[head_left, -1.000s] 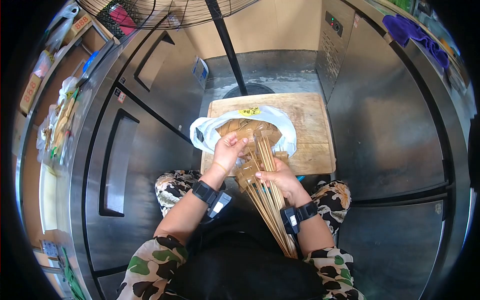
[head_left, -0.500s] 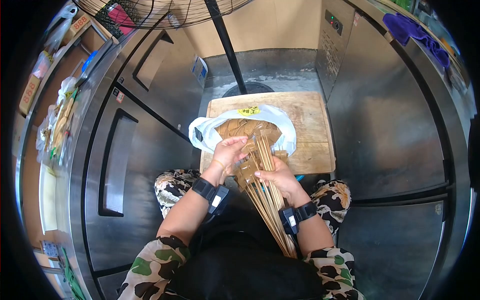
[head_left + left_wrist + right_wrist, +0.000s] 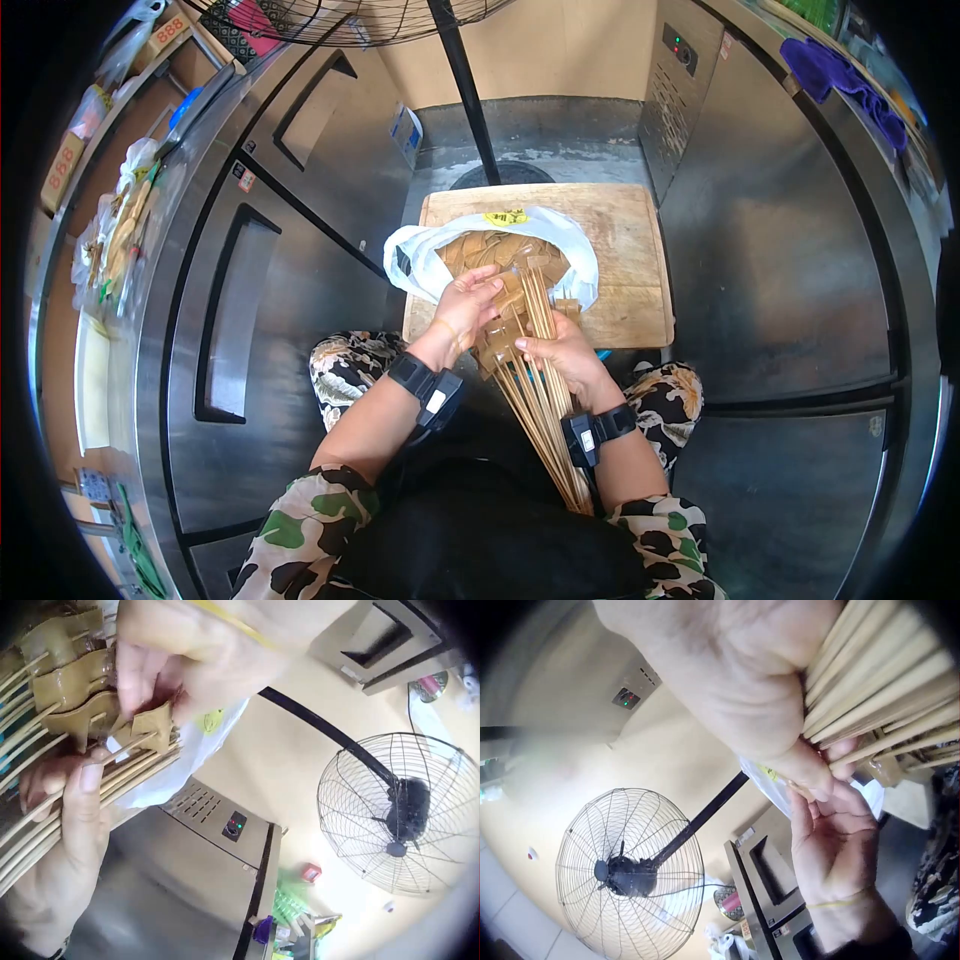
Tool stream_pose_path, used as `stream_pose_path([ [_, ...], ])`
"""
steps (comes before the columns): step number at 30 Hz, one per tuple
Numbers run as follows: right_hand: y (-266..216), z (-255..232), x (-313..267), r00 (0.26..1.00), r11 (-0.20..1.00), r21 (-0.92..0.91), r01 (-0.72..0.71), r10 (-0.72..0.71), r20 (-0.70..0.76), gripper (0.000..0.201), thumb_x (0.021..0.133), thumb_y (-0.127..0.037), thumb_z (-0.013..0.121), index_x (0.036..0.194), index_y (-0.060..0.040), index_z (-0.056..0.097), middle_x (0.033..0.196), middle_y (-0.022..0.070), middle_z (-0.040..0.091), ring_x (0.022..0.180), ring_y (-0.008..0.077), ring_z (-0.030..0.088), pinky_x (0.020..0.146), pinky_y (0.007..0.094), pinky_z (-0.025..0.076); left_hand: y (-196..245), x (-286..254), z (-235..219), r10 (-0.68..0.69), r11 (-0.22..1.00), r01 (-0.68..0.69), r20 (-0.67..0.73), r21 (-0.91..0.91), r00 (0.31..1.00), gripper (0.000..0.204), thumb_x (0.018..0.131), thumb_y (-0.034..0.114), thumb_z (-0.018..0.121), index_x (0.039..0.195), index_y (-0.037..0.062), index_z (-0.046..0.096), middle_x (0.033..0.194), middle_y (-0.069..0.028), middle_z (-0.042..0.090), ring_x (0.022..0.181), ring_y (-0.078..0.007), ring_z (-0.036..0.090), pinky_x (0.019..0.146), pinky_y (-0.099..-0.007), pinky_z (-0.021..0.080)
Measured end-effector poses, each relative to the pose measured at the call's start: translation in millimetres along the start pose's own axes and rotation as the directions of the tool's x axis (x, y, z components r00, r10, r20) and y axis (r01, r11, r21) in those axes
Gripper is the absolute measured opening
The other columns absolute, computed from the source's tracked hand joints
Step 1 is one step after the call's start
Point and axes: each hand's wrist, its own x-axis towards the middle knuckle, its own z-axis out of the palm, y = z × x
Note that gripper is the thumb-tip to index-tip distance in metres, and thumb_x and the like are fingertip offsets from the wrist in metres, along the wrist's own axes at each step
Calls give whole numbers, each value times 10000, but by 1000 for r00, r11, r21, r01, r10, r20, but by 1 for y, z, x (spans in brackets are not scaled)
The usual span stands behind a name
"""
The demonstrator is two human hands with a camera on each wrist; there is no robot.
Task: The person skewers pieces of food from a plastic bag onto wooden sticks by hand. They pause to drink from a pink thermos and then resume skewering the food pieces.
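In the head view my left hand (image 3: 466, 310) pinches a thin brown slice that looks like tofu sheet (image 3: 509, 291), beside the upper ends of the skewers. The left wrist view shows this slice (image 3: 154, 726) with a skewer running into it, fingertips right at its edge. My right hand (image 3: 566, 358) grips a bundle of bamboo skewers (image 3: 548, 405), its thumb lying across them. Several of these skewers carry folded brown slices (image 3: 73, 681), bunched near their upper ends. Just beyond both hands, an open white plastic bag (image 3: 415, 262) holds many more slices (image 3: 480, 248).
Under the bag is a wooden board (image 3: 630, 255). Steel cabinets (image 3: 780, 230) stand close on both sides. A wire fan (image 3: 397, 814) on a black pole (image 3: 465, 90) rises behind the board. Bags and green items crowd the left shelf (image 3: 90, 380).
My left hand has brought the slice from over the bag's front to the skewer ends, shifting slightly right. The right hand keeps its grip on the bundle. The head view has shifted a little.
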Motion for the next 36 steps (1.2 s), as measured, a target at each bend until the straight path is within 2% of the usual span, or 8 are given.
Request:
stream_pose_path([
  [5, -3, 1, -1, 1000, 1000, -23, -17, 17, -9, 364, 755, -41, 712, 1015, -26, 458, 754, 27, 550, 585, 78, 527, 483, 190, 426, 4, 1, 2, 62, 996, -58, 56, -67, 997, 220, 831, 47, 635, 1048, 78, 610, 920, -19, 626, 807, -107, 594, 676, -233, 488],
  [14, 4, -6, 3, 1000, 1000, -8, -8, 8, -20, 342, 754, -16, 693, 1033, -30, 497, 752, 10, 576, 596, 71, 538, 495, 194, 431, -15, -12, 8, 311, 877, -372, 229, 306, 922, 169, 815, -3, 641, 966, 50, 588, 910, -18, 625, 763, -67, 586, 649, -198, 491],
  [20, 18, -13, 11, 1000, 998, -54, 26, -27, -4, 373, 760, -23, 692, 1071, -27, 486, 777, 19, 574, 565, 65, 512, 477, 191, 423, -27, -19, 6, 207, 948, -261, 266, 185, 941, 325, 812, -30, 628, 1089, 54, 480, 949, -67, 616, 774, -103, 599, 628, -216, 511],
  [24, 4, -5, -1, 982, 982, -173, 74, -101, -157, 334, 759, -35, 666, 1044, -16, 493, 773, 33, 581, 569, 87, 528, 488, 219, 429, -36, -6, -9, 91, 851, -153, 145, 503, 985, 305, 772, 5, 675, 1034, 58, 531, 932, -79, 605, 744, -124, 593, 654, -232, 503],
  [27, 2, -5, -5, 996, 1000, 8, 19, -18, -90, 303, 773, -32, 613, 1049, -12, 490, 745, 34, 567, 552, 97, 521, 493, 225, 432, -35, -2, -11, 272, 640, -385, 272, 665, 923, 186, 776, 48, 678, 942, 28, 597, 910, -89, 611, 724, -157, 600, 683, -265, 501],
  [30, 7, -11, -1, 997, 999, 39, -35, 38, -69, 280, 775, -10, 571, 1043, -14, 489, 750, 29, 552, 564, 99, 526, 507, 227, 444, -36, 22, -21, 542, 599, -518, 167, 610, 824, 105, 776, 81, 675, 857, 22, 642, 865, -97, 621, 746, -193, 615, 728, -293, 494],
  [33, 3, -11, -2, 999, 998, 63, -30, 32, -41, 255, 769, -1, 576, 1012, -18, 499, 735, 27, 553, 564, 104, 529, 525, 232, 456, -31, 49, -45, 526, 600, -380, 11, 705, 851, 137, 769, 113, 677, 886, 44, 657, 879, -111, 629, 780, -229, 620, 758, -310, 489],
  [36, 4, -10, 1, 998, 998, 52, -35, 37, -42, 237, 759, 3, 579, 985, -20, 512, 716, 35, 561, 533, 114, 527, 473, 251, 454, -29, 55, -52, 348, 335, -265, 143, 904, 926, 186, 737, 103, 666, 918, 63, 660, 947, -134, 623, 838, -293, 619, 789, -357, 487],
])
